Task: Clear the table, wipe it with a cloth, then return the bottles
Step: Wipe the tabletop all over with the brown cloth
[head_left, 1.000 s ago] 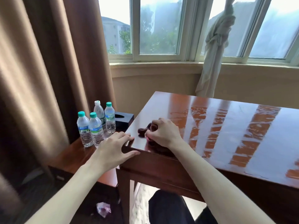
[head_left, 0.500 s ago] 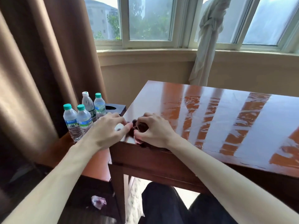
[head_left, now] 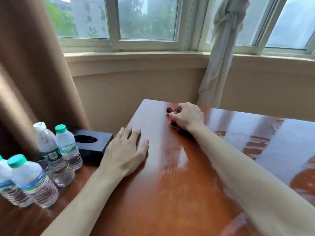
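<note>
So the step here looks like the wiping part. Starting from the left: the bottles (head_left: 42, 160) are parked on the lower side table (head_left: 20, 217), four with one cut off at the frame edge, three green caps and one white, all upright and bunched together. Just right of them is a black tissue box (head_left: 92, 144), right up against the edge of the big table (head_left: 170, 193).

Left hand (head_left: 125, 153) lies flat on the glossy top near its left edge, fingers straight and a bit spread, holding nothing (bracing, I'd guess). Right hand (head_left: 186, 117) is way out near the far left corner with fingers curled tight around a dark balled-up cloth (head_left: 173, 113), only bits of it poking out.

My take on doing it well: a bunched cloth only touches a small patch, so I'd open it flatter and run long overlapping passes toward the near edge. The top is shiny and streaky-looking, so missed strips would show. Keep the left hand moving off the part being wiped.

In the way: honestly not much on the top. A knotted white curtain (head_left: 221, 57) hangs just behind the far edge, and the tissue box sits close to the left edge, so a wide sweep could bump it
</note>
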